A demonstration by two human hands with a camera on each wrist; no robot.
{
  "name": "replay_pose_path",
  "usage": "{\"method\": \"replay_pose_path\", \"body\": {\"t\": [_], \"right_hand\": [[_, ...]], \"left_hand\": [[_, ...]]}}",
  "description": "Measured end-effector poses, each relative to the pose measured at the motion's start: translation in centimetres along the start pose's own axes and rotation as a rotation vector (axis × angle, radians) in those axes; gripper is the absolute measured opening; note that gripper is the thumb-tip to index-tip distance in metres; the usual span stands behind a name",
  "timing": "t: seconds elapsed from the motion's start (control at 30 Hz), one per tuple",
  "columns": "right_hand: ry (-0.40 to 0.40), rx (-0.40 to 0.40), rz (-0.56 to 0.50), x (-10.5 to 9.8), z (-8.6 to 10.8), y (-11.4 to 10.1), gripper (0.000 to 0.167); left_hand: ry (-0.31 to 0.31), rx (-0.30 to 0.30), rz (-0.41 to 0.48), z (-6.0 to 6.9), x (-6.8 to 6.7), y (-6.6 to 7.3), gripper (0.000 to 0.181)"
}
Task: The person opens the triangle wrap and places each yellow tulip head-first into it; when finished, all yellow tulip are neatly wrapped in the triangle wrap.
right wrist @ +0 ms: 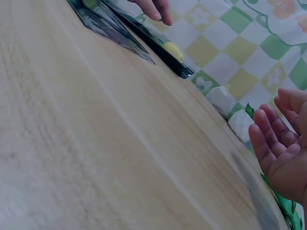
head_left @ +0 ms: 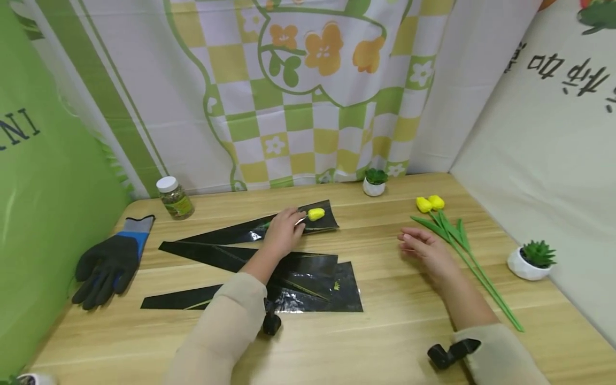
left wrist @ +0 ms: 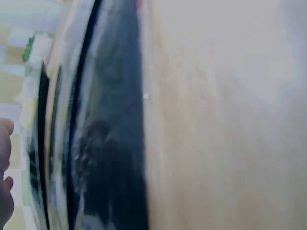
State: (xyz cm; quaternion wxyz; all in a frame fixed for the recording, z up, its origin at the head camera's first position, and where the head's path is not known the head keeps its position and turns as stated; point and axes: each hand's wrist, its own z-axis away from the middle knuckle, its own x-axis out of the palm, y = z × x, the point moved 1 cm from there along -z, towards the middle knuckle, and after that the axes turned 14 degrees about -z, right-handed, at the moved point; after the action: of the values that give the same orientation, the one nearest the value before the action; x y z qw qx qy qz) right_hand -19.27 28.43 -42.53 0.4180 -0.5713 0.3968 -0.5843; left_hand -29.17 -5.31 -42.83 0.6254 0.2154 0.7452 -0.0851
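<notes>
My left hand (head_left: 284, 232) is over the far black sleeve (head_left: 231, 228), fingers bent loosely beside a yellow tulip head (head_left: 316, 214) lying at its wide end. The right wrist view shows those fingers (right wrist: 165, 12) above the sleeve, gripping nothing visible. Two more black sleeves, a middle one (head_left: 207, 254) and a near one (head_left: 346, 294), lie closer and partly overlap. Right of them, my right hand (head_left: 428, 254) hovers with relaxed fingers, holding nothing, left of two yellow tulips (head_left: 436, 202) with green stems. In the left wrist view a black sleeve (left wrist: 110, 120) looks blurred.
A lidded jar (head_left: 178, 200) and a black-and-blue glove (head_left: 113, 262) are at the left. One small potted plant (head_left: 374, 187) stands at the back edge, another (head_left: 529, 264) at the right edge. A patterned curtain (head_left: 308, 128) hangs behind the wooden table (head_left: 366, 347).
</notes>
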Motion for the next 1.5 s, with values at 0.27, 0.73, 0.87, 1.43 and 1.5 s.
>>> {"method": "replay_pose_path", "body": {"t": [0.27, 0.73, 0.87, 1.43, 1.5], "right_hand": [[0.033, -0.082, -0.106, -1.3, 0.8, -1.4, 0.015], [0.272, -0.110, 0.313, -6.3, 2.4, -3.5, 0.013], [0.351, -0.073, 0.696, -7.3, 2.9, -3.8, 0.045], [0.287, 0.090, 1.297, -8.3, 3.0, -2.7, 0.040], [0.291, 0.093, 1.314, -8.1, 3.0, -2.6, 0.040]], "left_hand": [[-0.078, 0.137, 0.158, 2.9, -1.3, 0.9, 0.033], [-0.140, 0.245, 0.104, 8.1, -0.3, 2.0, 0.034], [-0.122, 0.228, 0.096, 8.6, 0.3, 1.9, 0.032], [-0.056, 0.177, 0.117, 9.4, 0.6, 2.4, 0.022], [-0.053, 0.170, 0.103, 9.5, 0.6, 2.4, 0.022]]}}
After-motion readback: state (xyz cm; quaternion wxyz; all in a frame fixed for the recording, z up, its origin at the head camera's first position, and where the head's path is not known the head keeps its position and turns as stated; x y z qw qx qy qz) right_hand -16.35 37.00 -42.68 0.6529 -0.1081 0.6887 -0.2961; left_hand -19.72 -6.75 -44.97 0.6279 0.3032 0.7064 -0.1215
